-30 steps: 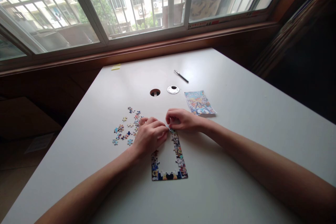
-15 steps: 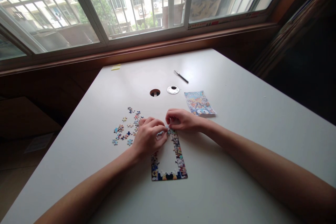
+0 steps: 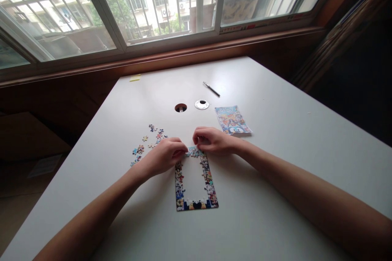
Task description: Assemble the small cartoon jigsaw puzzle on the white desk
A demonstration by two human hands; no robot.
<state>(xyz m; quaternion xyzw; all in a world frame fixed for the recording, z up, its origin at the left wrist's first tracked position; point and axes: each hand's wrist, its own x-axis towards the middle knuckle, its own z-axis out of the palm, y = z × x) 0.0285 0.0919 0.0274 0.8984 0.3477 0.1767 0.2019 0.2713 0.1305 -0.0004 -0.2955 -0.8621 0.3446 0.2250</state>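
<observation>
A partly built jigsaw border (image 3: pixel 209 183), a colourful rectangular frame with a bare middle, lies on the white table (image 3: pixel 263 195) in front of me. My left hand (image 3: pixel 163 155) rests at the frame's top left corner, fingers curled and pinching at the top edge pieces. My right hand (image 3: pixel 211 139) is curled over the top right corner, fingertips pressed on the same top row. Several loose puzzle pieces (image 3: pixel 146 143) are scattered just left of my left hand, some hidden behind it.
A printed reference picture (image 3: pixel 232 119) lies right of my right hand. Farther back are a cable hole (image 3: pixel 180 107), its round cap (image 3: pixel 201 104), a pen (image 3: pixel 211 89) and a yellow note (image 3: pixel 135 77). A barred window runs along the far wall.
My left hand has slid left and back off the frame, uncovering its left side and top row. My right hand has stayed in place.
</observation>
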